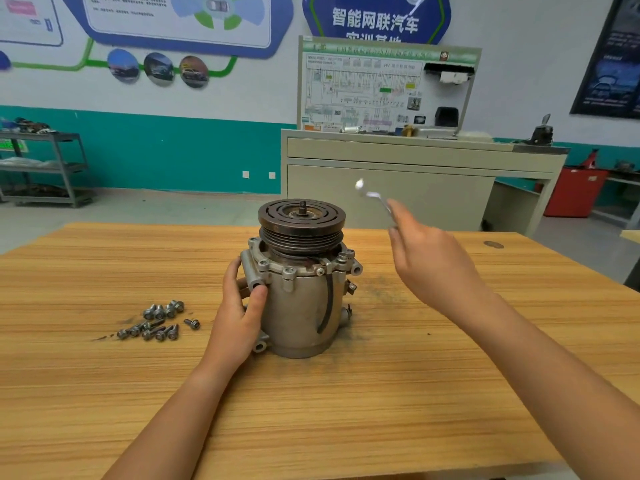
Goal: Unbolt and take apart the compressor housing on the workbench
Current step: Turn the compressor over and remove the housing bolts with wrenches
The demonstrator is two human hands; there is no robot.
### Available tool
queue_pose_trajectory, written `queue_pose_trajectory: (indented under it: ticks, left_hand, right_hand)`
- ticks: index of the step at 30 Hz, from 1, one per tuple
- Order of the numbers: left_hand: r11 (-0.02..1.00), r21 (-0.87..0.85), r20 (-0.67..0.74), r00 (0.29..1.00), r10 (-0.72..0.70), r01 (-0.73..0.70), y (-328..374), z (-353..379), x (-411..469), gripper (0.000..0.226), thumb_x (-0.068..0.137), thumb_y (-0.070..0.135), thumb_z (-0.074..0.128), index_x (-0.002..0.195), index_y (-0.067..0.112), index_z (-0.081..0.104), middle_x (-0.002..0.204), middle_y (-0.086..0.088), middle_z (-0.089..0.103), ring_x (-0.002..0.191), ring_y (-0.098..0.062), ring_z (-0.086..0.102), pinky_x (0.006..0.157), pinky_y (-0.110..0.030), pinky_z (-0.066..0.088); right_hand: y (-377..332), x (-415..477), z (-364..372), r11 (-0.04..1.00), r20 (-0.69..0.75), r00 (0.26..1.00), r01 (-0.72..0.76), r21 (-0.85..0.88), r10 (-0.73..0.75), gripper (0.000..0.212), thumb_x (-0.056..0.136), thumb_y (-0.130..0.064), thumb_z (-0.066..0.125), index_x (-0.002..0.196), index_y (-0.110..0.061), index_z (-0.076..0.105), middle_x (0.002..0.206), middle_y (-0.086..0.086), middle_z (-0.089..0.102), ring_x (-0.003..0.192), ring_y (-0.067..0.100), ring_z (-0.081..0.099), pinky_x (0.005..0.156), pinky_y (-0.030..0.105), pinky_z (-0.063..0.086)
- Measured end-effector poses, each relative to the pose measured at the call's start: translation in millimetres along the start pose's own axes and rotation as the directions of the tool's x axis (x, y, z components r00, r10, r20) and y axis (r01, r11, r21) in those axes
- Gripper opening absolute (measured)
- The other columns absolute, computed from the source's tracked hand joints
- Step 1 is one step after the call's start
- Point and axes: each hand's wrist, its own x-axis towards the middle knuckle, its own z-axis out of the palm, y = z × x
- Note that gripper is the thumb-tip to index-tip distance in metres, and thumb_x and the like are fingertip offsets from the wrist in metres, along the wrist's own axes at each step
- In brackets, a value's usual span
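The grey metal compressor (304, 299) stands upright on the wooden workbench (381, 393), its dark grooved pulley (302, 221) on top. My left hand (240, 313) grips its left side, thumb against a mounting lug. My right hand (429, 258) is raised to the right of the pulley and holds a shiny metal wrench (375, 199), blurred by motion, clear of the compressor. Bolt heads sit around the upper flange (289, 271).
Several removed bolts (159, 320) lie in a loose pile on the bench to the left of the compressor. A beige training cabinet with a wiring diagram board (388, 154) stands behind the bench. A metal shelf rack (45, 168) is at the far left.
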Motion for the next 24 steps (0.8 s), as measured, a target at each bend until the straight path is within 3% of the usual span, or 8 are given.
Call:
queue_pose_trajectory:
  ticks: [5,9,12,15,17,21,24]
  left_hand:
    - [1.0,-0.022,0.0,1.0,-0.013,0.013,1.4,0.0,-1.6,0.078,0.079,0.053,0.038,0.149,0.026,0.014,0.113,0.026,0.04,0.088,0.038,0.038,0.066,0.009,0.031]
    - [1.0,-0.022,-0.006,1.0,-0.022,0.022,0.3,0.9,-0.3,0.071,0.085,0.049,0.039,0.148,0.026,0.015,0.112,0.029,0.038,0.086,0.039,0.037,0.065,0.008,0.032]
    - [0.999,-0.034,0.001,1.0,-0.031,0.031,1.6,1.0,-0.5,0.068,0.087,0.048,0.039,0.148,0.029,0.015,0.111,0.031,0.037,0.087,0.037,0.039,0.065,0.007,0.034]
    - [0.999,-0.045,0.003,1.0,-0.03,0.03,3.2,0.0,-2.3,0.074,0.081,0.053,0.039,0.148,0.03,0.015,0.111,0.032,0.036,0.087,0.037,0.038,0.065,0.007,0.034]
    - [0.998,-0.048,-0.002,1.0,-0.027,0.027,3.0,0.7,-2.9,0.07,0.086,0.049,0.04,0.148,0.028,0.015,0.111,0.033,0.035,0.087,0.038,0.037,0.064,0.007,0.033]
    - [0.997,-0.074,0.008,0.999,-0.034,0.034,5.6,2.0,-3.0,0.078,0.078,0.055,0.039,0.147,0.03,0.015,0.112,0.03,0.036,0.086,0.039,0.037,0.064,0.008,0.033]
    - [0.997,-0.072,0.012,0.999,-0.036,0.037,6.0,1.3,-2.6,0.079,0.077,0.056,0.039,0.148,0.029,0.015,0.114,0.024,0.039,0.088,0.037,0.039,0.065,0.006,0.034]
  right_hand:
    - [-28.1,-22.7,-24.8,0.964,0.281,0.959,0.05,-0.262,0.027,0.053,0.088,-0.001,0.04,0.136,-0.02,0.028,0.06,-0.004,0.036,0.05,0.012,0.032,0.04,0.026,0.022]
    - [-39.4,-24.9,-30.3,0.937,0.357,0.933,0.085,-0.339,0.044,0.06,0.082,0.005,0.04,0.138,-0.012,0.026,0.063,-0.003,0.036,0.06,0.02,0.037,0.042,0.026,0.018]
    - [-51.3,-21.4,-30.8,0.895,0.402,0.916,0.161,-0.417,0.022,0.067,0.085,0.004,0.043,0.144,-0.002,0.012,0.08,0.004,0.053,0.067,0.023,0.041,0.043,0.028,0.024]
    - [-63.3,-18.0,-31.8,0.852,0.466,0.884,0.224,-0.473,0.026,0.067,0.086,0.008,0.043,0.143,0.008,0.007,0.106,0.016,0.057,0.073,0.028,0.054,0.038,0.028,0.025]
    - [-66.7,-17.1,-33.9,0.841,0.51,0.859,0.242,-0.485,0.046,0.067,0.086,0.01,0.043,0.142,0.01,0.006,0.117,0.019,0.054,0.07,0.027,0.05,0.038,0.028,0.025]
    - [-65.1,-15.9,-34.0,0.797,0.53,0.848,0.306,-0.52,0.021,0.069,0.086,0.009,0.045,0.142,0.01,0.004,0.11,0.017,0.056,0.058,0.022,0.036,0.037,0.028,0.025]
    - [-58.8,-11.0,-32.8,0.77,0.53,0.848,0.348,-0.535,-0.015,0.067,0.086,0.009,0.042,0.142,0.01,0.005,0.081,0.013,0.054,0.052,0.02,0.033,0.036,0.028,0.023]
